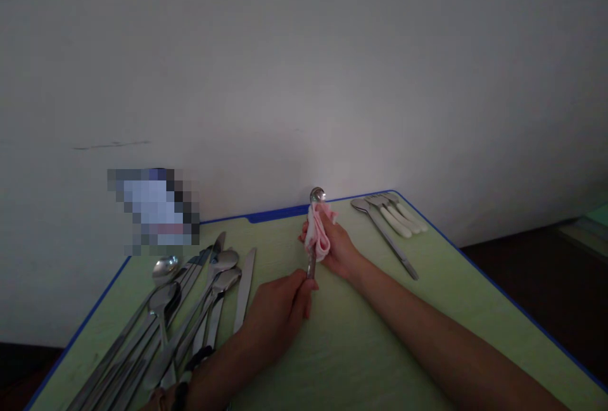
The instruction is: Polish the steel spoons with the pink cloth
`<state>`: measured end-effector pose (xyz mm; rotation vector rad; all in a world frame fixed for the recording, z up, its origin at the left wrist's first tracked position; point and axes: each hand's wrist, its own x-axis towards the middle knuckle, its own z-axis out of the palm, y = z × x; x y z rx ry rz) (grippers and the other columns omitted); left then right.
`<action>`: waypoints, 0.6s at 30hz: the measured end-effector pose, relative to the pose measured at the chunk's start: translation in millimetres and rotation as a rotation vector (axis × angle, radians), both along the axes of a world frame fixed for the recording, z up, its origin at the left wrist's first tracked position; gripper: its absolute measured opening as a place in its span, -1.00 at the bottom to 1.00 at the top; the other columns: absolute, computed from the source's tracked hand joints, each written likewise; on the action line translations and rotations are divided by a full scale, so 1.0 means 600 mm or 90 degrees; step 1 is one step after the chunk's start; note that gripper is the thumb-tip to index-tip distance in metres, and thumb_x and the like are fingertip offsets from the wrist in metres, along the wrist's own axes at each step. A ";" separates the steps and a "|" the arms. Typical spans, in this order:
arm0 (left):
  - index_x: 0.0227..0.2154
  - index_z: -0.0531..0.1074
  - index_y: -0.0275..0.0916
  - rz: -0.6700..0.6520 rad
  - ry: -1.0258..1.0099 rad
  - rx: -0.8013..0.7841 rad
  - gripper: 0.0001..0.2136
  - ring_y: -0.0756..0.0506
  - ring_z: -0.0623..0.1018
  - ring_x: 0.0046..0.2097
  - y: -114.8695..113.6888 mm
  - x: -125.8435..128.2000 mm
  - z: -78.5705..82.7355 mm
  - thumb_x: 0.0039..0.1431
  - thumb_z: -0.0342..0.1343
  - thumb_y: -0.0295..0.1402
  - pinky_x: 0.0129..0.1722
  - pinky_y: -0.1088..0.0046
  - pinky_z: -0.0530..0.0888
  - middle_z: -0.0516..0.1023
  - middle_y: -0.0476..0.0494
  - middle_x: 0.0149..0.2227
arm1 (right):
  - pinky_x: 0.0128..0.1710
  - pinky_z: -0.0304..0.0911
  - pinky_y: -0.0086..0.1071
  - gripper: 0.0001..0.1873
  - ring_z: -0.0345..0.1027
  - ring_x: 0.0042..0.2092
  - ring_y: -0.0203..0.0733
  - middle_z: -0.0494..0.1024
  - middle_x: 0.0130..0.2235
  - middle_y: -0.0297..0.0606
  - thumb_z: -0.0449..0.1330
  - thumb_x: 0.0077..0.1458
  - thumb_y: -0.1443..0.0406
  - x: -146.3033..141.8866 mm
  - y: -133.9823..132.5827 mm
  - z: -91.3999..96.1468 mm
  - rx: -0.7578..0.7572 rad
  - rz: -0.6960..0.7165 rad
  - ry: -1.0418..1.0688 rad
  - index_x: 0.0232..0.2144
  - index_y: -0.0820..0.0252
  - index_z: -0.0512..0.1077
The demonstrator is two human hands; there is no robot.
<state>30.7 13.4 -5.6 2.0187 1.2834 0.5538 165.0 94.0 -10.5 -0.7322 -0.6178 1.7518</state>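
Observation:
My left hand (pixel 282 306) is closed around the lower end of a metal spoon's handle (pixel 311 266). The spoon's shiny rounded bowl (pixel 317 195) points away from me, above the table's far edge. Bunched round the middle of the spoon is a pink and white cloth (pixel 319 237), which my right hand (pixel 339 246) grips with its fingers wrapped about it. Part of the handle is hidden inside the cloth. Beside my left forearm lies a pile of spoons (pixel 164 297) and knives (pixel 244 287), partly covered by the wrist.
On the right of the green table (pixel 380 335) lie a long-handled spoon (pixel 387 240) and several white-handled forks (pixel 401 214). A pixelated object (pixel 156 205) stands at the back left. The wall (pixel 304 82) rises right behind the table's blue edge (pixel 280 213).

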 end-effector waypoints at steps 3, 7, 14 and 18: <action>-0.51 0.24 -0.19 0.024 -0.049 -0.014 -0.71 -0.04 0.40 -0.51 0.001 -0.001 -0.002 0.29 -0.25 -0.30 -0.43 0.49 0.24 0.37 0.03 -0.59 | -0.59 0.19 -0.48 -0.51 0.33 -0.56 -0.34 0.50 -0.57 -0.30 0.29 -0.21 -0.07 -0.002 -0.008 0.002 0.043 0.054 -0.068 -0.53 0.28 0.40; -0.44 0.29 -0.21 0.052 -0.115 -0.036 -0.71 -0.02 0.34 -0.55 0.002 -0.003 -0.002 0.30 -0.25 -0.25 -0.49 0.51 0.22 0.31 0.06 -0.61 | -0.55 0.20 -0.47 -0.49 0.32 -0.55 -0.35 0.51 -0.55 -0.27 0.29 -0.22 -0.08 -0.002 -0.014 0.005 0.077 0.117 -0.114 -0.51 0.30 0.43; -0.49 0.25 -0.20 0.102 -0.165 -0.054 -0.68 0.00 0.28 -0.58 0.005 -0.004 -0.003 0.29 -0.23 -0.17 -0.54 0.52 0.20 0.26 0.09 -0.63 | -0.53 0.22 -0.49 -0.57 0.32 -0.52 -0.37 0.51 -0.49 -0.28 0.36 -0.23 0.06 0.007 -0.009 0.001 0.119 0.224 -0.109 -0.44 0.33 0.46; -0.54 0.22 -0.19 0.111 -0.169 -0.053 -0.67 0.01 0.28 -0.59 0.006 -0.002 0.001 0.27 -0.22 -0.17 -0.55 0.53 0.20 0.25 0.09 -0.64 | -0.56 0.24 -0.48 -0.58 0.31 -0.54 -0.37 0.51 -0.46 -0.28 0.40 -0.27 0.15 0.010 -0.009 -0.002 0.107 0.267 -0.101 -0.39 0.35 0.46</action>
